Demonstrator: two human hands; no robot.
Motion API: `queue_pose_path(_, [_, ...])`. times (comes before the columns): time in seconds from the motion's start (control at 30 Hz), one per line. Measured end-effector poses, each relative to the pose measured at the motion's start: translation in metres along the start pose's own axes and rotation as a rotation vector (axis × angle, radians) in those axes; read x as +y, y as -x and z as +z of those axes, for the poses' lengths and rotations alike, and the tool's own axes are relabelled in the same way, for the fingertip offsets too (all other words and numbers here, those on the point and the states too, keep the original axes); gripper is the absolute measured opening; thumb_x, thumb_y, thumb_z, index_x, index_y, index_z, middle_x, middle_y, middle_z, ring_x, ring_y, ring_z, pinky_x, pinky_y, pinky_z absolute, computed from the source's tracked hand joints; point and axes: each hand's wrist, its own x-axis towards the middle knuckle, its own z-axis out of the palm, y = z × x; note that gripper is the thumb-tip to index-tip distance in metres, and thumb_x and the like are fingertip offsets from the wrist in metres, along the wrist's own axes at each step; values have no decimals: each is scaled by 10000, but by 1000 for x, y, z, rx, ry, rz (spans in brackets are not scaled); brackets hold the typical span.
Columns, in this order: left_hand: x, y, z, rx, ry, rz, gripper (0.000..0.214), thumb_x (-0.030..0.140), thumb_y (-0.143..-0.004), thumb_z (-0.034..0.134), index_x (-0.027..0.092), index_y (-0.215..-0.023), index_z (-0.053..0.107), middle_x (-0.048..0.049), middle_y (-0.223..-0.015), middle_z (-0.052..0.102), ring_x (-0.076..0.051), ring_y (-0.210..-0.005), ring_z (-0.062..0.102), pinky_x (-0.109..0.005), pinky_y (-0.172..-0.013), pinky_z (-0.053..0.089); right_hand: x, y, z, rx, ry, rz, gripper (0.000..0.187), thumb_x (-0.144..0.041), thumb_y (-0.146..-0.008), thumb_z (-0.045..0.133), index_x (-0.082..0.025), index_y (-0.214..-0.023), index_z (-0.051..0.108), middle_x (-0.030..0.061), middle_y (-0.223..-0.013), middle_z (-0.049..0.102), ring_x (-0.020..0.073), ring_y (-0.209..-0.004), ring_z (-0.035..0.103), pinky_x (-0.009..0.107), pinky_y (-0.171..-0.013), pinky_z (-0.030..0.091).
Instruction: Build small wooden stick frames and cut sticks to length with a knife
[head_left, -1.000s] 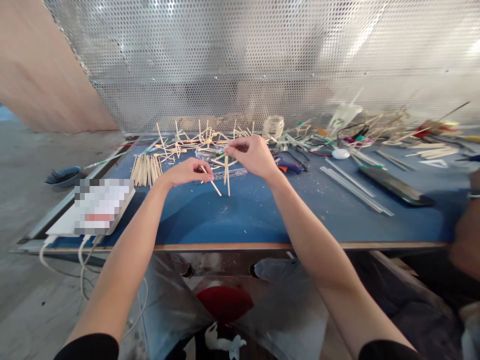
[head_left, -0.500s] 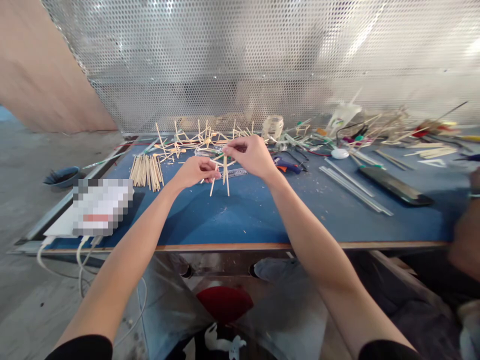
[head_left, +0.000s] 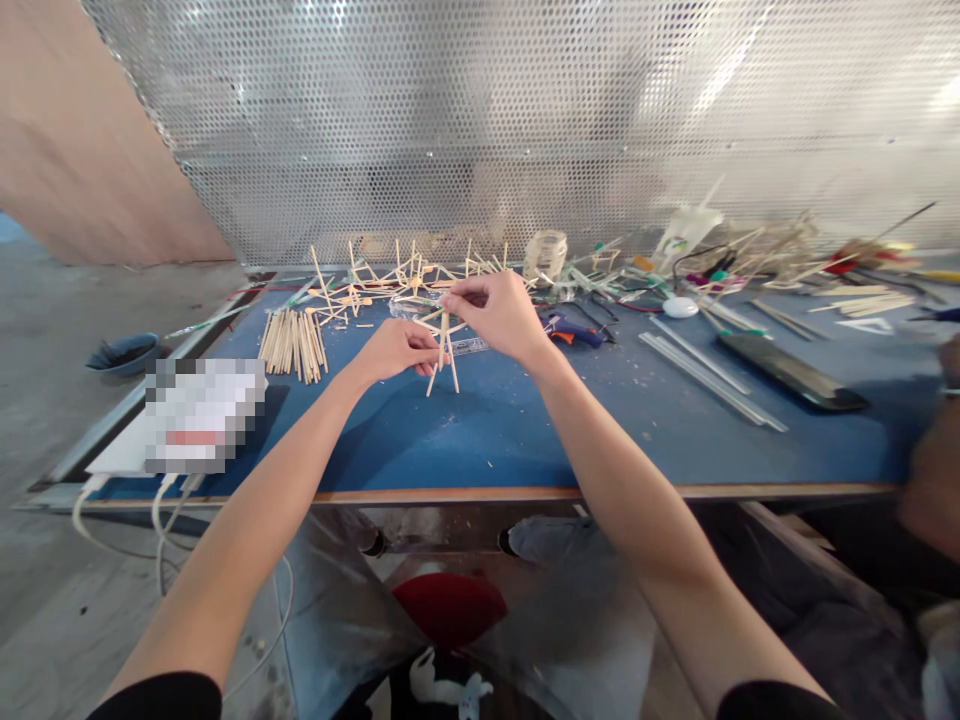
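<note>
Between my two hands, over the blue tabletop, stands a small frame of thin wooden sticks with its legs spread downward. My left hand is closed at its left side, thumb and fingers pinching a stick near the legs. My right hand pinches the top of the frame from above, fingertips pressed together. A clear ruler lies on the table just behind the frame. The exact joints of the sticks are partly hidden by my fingers.
A bundle of loose sticks lies to the left, near a white box-like device with cables. Several stick frames stand behind. A blue glue gun, clear glue sticks and a dark case lie rightward. Another person's arm is at right.
My left hand has shifted slightly right and down, closer to the frame's middle. The frame's left leg has swung right, nearer the others. My right hand has moved slightly left.
</note>
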Motion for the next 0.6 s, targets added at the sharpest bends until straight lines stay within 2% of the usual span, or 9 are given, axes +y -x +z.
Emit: queue_pose_path(0.6, [-1, 2, 0, 11, 63, 1, 144, 276, -783, 802, 137, -814, 783, -51, -744, 778, -145, -638, 725, -281, -647, 629, -4, 1, 4, 4, 67, -35, 198, -290, -890, 639, -182, -862, 804, 42, -828, 776, 162, -717, 654, 324, -714, 503])
